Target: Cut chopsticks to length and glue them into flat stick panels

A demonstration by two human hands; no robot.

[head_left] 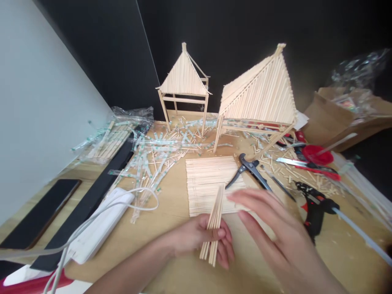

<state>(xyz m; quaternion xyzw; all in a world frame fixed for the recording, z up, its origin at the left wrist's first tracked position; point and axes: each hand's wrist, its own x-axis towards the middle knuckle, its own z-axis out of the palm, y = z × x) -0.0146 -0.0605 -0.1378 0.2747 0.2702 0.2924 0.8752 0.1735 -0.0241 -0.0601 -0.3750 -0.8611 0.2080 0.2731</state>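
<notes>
My left hand (219, 239) is closed around a small bunch of thin wooden sticks (215, 214), thumb across them, their tips fanning slightly apart at the bottom. To the right, my right hand (272, 228) is raised with thumb and fingers apart, somewhat blurred, and nothing shows between them. Behind both hands a flat panel of wooden sticks laid side by side (211, 175) rests on the table. Black-handled cutters (252, 169) lie partly over that panel's right edge. My right hand covers part of the panel and of the cutters.
Two stick-built model houses (185, 75) (260, 92) stand at the back. Plastic wrappers and stick scraps (153, 151) litter the left and middle. A glue gun (315, 208), a red bowl (317, 154) and a cardboard box (327, 116) are right; a phone (41, 212) and white power strip (101, 224) left.
</notes>
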